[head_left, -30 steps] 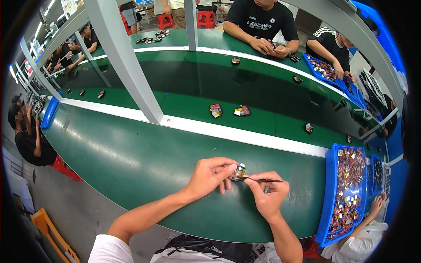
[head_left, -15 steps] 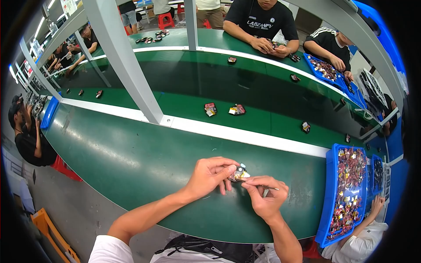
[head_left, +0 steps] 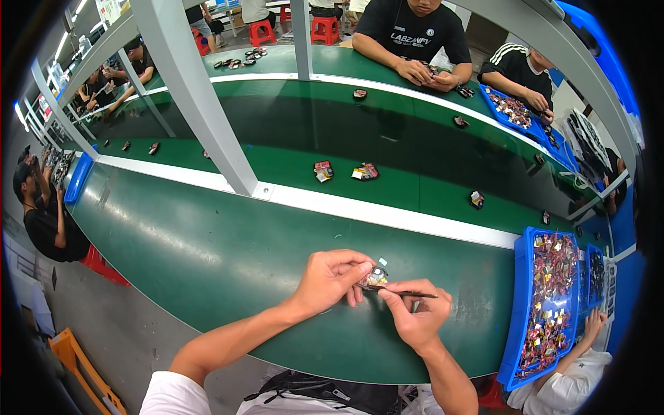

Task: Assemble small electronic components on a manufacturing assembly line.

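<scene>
My left hand (head_left: 330,280) is closed on a small electronic assembly (head_left: 375,277), pinching its left side between thumb and fingers just above the green table. The assembly has a dark housing with a pale middle and a bit of yellow. My right hand (head_left: 418,315) grips slim dark tweezers (head_left: 418,294) between thumb and fingers. Their tip meets the assembly's lower right edge, where my fingertips hide part of it. A tiny pale blue piece (head_left: 382,262) lies on the table just beyond the assembly.
Past the white rail (head_left: 387,216), a green conveyor belt (head_left: 290,162) carries scattered assemblies (head_left: 365,171). At right stands a blue bin (head_left: 519,311) full of small wired parts. A grey post (head_left: 200,97) rises at the rail. Co-workers sit opposite and at both sides.
Assemblies on the belt have shifted slightly left. The tweezers have tilted and now show darker and longer beyond my right hand. My left hand has hardly moved.
</scene>
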Available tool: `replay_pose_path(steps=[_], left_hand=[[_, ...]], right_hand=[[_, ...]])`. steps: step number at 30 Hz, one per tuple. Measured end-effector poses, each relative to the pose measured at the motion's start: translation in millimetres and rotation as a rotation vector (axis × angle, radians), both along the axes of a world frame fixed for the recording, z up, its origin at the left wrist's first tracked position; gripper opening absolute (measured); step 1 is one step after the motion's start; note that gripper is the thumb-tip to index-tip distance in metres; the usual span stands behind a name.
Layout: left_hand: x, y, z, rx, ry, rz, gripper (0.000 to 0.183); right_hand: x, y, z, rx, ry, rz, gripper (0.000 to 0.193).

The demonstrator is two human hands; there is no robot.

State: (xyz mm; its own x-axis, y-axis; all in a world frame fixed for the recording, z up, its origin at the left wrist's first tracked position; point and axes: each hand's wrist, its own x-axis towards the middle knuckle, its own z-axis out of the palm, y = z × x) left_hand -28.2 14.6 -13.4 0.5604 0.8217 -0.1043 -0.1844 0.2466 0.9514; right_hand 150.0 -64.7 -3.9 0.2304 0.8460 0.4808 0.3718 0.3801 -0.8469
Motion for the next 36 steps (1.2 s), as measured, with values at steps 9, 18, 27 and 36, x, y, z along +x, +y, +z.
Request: replay_pose_path(steps=[9,18,27,36], left_hand=[[1.0,1.7,-0.7,0.026,0.031,0.052,0.023],[2.9,0.4,-0.6,0.038,0.039,0.056,0.022],[3.3,0.8,-1.2,0.051,0.045,0.06,0.021],[4.1,0.1,0.2,0.065,0.046,0.062,0.02]], right_hand=[[-0.6,1.0,0.8,0.037,-0.043,-0.067,0.015],[0.8,2.2,1.7,0.109,-0.152,0.013,0.018],[0.7,3.1,-0.5,0.151,-0.187,0.02,0.02],[0.6,1.7,1.9,0.142,-0.202,0.029,0.018]])
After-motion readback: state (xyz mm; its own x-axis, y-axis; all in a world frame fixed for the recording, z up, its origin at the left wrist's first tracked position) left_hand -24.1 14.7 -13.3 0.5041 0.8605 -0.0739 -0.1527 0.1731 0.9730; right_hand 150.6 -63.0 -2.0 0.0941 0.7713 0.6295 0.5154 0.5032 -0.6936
